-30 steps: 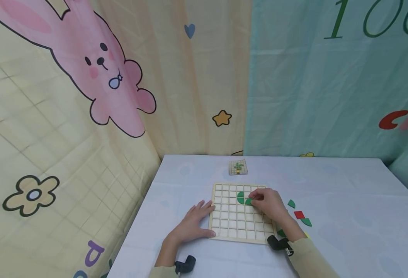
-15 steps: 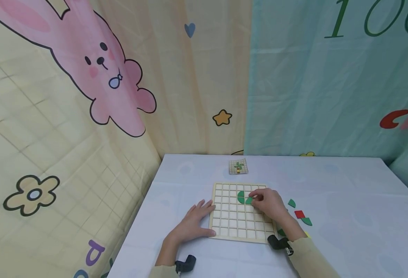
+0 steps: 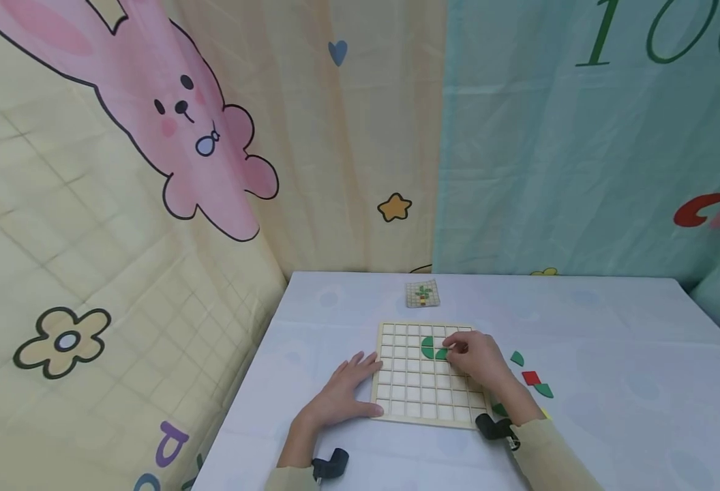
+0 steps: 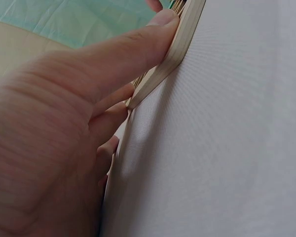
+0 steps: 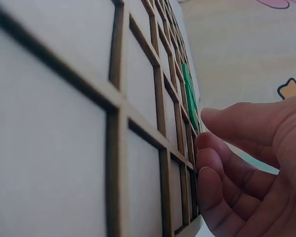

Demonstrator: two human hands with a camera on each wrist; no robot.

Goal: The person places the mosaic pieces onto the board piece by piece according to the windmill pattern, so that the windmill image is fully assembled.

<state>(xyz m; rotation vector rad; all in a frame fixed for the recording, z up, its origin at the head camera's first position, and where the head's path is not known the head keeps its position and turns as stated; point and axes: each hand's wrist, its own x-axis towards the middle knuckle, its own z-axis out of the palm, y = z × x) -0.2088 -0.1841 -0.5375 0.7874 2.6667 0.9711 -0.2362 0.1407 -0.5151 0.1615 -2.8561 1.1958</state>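
Note:
A wooden grid board (image 3: 406,395) lies on the table. My left hand (image 3: 348,392) rests along its left side, fingers spread and thumb at the near corner. In the left wrist view that thumb (image 4: 138,49) touches the board's edge (image 4: 163,69). Over the upper right cells is my right hand (image 3: 476,356), fingers curled and tips together beside a green quarter-circle piece (image 3: 441,354). Whether they pinch it is hidden. Two more green pieces (image 3: 427,348) fill cells to the left. In the right wrist view the right hand's thumb (image 5: 237,118) is near a green piece (image 5: 188,94).
A small pattern card (image 3: 423,294) lies behind the board. Right of the board are a red square (image 3: 530,378), green quarter-circles (image 3: 517,358) and a yellow piece (image 3: 546,413) partly behind the right forearm. Printed curtains (image 3: 360,136) hang behind the table (image 3: 611,368).
The head view shifts very slightly. Both hands and the pieces otherwise keep their places on and around the board.

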